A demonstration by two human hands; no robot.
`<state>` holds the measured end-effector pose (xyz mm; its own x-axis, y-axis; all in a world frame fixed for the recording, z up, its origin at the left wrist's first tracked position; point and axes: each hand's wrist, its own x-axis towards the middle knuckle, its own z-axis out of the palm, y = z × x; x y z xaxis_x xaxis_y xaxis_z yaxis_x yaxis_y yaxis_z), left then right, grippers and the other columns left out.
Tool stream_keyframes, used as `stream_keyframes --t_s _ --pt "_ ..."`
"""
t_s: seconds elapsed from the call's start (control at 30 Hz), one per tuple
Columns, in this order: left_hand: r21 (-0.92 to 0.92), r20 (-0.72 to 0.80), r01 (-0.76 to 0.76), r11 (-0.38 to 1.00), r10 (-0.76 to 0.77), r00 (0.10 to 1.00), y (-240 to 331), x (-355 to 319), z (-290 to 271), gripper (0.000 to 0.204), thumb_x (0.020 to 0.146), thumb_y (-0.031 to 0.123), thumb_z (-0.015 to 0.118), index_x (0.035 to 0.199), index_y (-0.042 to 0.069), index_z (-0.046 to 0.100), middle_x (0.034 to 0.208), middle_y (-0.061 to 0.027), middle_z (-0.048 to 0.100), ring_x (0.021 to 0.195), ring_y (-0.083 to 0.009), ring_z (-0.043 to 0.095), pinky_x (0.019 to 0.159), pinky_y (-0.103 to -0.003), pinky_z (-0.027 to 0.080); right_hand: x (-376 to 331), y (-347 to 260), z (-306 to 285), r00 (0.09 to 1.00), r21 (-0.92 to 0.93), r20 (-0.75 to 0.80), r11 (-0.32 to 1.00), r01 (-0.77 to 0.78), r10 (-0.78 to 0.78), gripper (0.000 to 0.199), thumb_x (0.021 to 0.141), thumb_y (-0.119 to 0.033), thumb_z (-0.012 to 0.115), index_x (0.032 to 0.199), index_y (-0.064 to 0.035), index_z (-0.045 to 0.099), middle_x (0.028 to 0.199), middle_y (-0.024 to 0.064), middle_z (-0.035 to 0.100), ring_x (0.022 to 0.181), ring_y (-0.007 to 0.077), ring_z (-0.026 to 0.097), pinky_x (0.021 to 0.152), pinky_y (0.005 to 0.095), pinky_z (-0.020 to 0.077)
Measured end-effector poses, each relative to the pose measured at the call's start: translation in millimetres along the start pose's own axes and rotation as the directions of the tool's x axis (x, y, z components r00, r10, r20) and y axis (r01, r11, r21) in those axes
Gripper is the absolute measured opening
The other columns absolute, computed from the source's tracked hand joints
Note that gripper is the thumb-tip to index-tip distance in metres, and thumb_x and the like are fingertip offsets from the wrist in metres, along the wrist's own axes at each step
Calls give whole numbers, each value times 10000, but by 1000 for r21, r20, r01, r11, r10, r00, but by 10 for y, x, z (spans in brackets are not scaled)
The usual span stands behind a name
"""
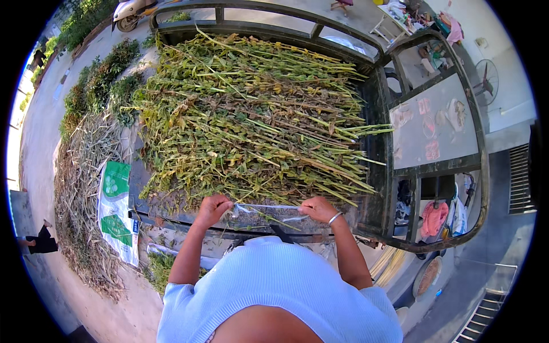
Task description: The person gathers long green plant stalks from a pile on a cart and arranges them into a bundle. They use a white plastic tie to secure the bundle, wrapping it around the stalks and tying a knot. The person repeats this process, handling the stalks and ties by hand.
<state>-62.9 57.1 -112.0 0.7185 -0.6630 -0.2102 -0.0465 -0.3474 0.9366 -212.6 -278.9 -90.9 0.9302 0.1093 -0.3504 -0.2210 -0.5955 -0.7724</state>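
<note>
Between my two hands a thin whitish plastic strip is pulled nearly straight, level with the near edge of a cart bed. My left hand is closed on its left end, and my right hand, below a bracelet on the wrist, is closed on its right end. A loose bit of the strip dangles beside each hand. Just beyond lies a wide heap of cut plant stalks, green and yellowing, leafy toward the left with bare stems toward the right. One stray stalk lies below the strip.
The dark metal cart frame rises at the right, with a pink cloth hanging near it. A green and white sack lies at the left by dry stalks. A fan and cluttered table stand farther off.
</note>
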Motion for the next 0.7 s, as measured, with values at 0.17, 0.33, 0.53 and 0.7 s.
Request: stream_keyframes --t_s 0.17,0.33,0.53,0.7 --pt "-27 217 102 994 -94 972 -409 211 -4 151 826 120 633 728 6 615 602 16 498 575 -55 417 508 -240 350 -299 89 -279 960 -243 -185 937 -252 210 239 797 -284 590 749 -51 620 693 138 595 661 322 566 589 412 438" --pt "-105 271 115 988 -83 959 -629 329 -67 166 844 142 613 733 20 625 614 19 516 576 -63 433 518 -240 353 -448 6 -723 854 -378 -499 849 -368 147 196 814 -220 577 739 -40 596 681 156 571 700 355 557 607 441 437" --pt "-54 204 134 990 -120 972 -813 259 -150 200 854 178 596 727 27 619 600 11 518 566 -76 435 516 -255 356 -122 1 -1298 780 -392 -625 863 -318 4 170 806 -183 603 740 -26 600 639 169 547 618 355 545 547 424 418" --pt "245 -31 246 938 -246 969 -1168 -71 -98 210 820 240 598 735 50 624 637 -123 577 574 -260 545 546 -358 426 42 357 -978 863 -390 -478 841 -375 163 211 806 -223 600 709 -35 597 644 169 568 619 341 562 553 420 436"
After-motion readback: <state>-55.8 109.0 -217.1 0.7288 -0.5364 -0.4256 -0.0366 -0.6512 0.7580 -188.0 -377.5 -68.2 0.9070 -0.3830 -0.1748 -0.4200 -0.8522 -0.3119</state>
